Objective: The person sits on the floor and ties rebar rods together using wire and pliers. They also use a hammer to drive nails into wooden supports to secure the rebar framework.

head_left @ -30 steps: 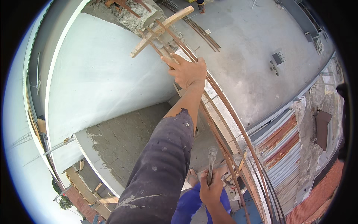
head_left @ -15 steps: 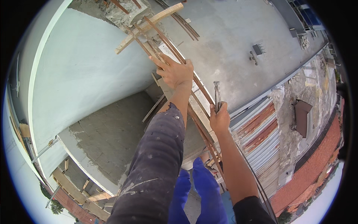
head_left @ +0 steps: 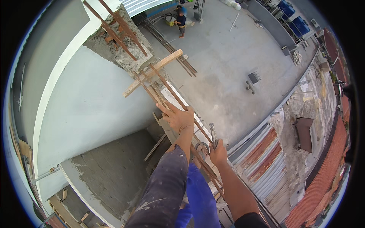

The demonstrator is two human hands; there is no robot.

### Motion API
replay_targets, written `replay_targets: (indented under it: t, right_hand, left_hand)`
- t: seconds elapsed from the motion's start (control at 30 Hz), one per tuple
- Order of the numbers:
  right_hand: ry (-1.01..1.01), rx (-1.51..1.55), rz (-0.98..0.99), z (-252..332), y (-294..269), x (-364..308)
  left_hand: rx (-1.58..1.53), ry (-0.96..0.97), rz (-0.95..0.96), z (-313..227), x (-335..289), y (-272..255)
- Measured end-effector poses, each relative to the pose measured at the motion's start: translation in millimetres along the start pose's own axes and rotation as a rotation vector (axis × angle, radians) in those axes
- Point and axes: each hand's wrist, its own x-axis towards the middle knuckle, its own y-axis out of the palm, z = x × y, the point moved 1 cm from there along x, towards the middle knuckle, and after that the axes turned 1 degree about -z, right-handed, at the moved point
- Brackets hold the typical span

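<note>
Long rusty steel bars [head_left: 169, 86] run from the broken concrete down along the wall top, toward my legs. My left hand [head_left: 179, 118] lies across them, fingers spread toward the left bar and thumb side by the right one. Lower right, my right hand [head_left: 218, 152] is closed around a grey metal tool that looks like pincers [head_left: 213, 131], its head pointing up beside the right bar. The tool's handles are mostly hidden in the fist. A wooden batten [head_left: 154, 73] crosses the bars beyond my left hand.
A broken concrete column [head_left: 131, 53] with bars sticking out stands at the far end. Left is a pale plastered wall [head_left: 91, 106] above a lower floor. Right lies a grey slab [head_left: 216, 76], with corrugated sheets [head_left: 262, 152] below. Another person [head_left: 181, 22] stands far off.
The view has tilted up, bringing the column and the far person into sight. Both hands sit lower in the picture; the left stays on the bars and the right keeps the pincers.
</note>
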Motion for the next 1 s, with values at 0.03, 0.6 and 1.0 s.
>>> replay_targets:
  t: [0.03, 0.6, 1.0]
  right_hand:
    - [0.014, -0.02, 0.019, 1, -2, 1]
    - [0.16, 0.026, 0.224, 15, -23, 0]
    - [0.178, 0.019, 0.283, 7, -26, 3]
  left_hand:
    - [-0.01, -0.018, 0.049, 0, 0, 0]
    - [-0.337, -0.065, -0.021, 17, 36, -19]
    - [-0.297, -0.035, -0.138, -8, 233, -18]
